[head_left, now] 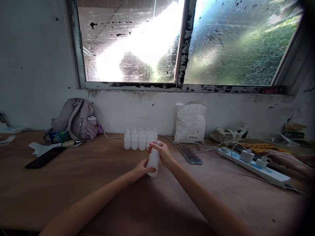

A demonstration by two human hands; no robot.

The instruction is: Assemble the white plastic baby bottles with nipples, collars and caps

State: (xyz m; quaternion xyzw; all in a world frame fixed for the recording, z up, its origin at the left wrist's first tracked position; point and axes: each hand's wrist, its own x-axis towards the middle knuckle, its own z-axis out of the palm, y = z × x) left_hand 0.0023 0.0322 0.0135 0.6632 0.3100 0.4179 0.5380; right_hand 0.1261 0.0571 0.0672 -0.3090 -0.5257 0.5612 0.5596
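Note:
A translucent white plastic bottle (pixel 154 160) is held tilted above the table, its top leaning away and slightly right. My left hand (pixel 142 169) wraps round its lower part, thumb across the front. At the neck, my right hand (pixel 162 153) grips the bottle's top, and the fingers partly hide what is there. Just behind, several similar white bottles (pixel 134 141) stand upright in a group near the wall; my right hand overlaps the rightmost ones in view.
A stuffed white plastic bag (pixel 190 123) leans on the wall, with a phone (pixel 190 154) before it. On the right lies a power strip (pixel 256 167) with plugs and cables; another person's hand (pixel 285 160) is beyond it. A backpack (pixel 78 119) and a black flat object (pixel 45 158) are left.

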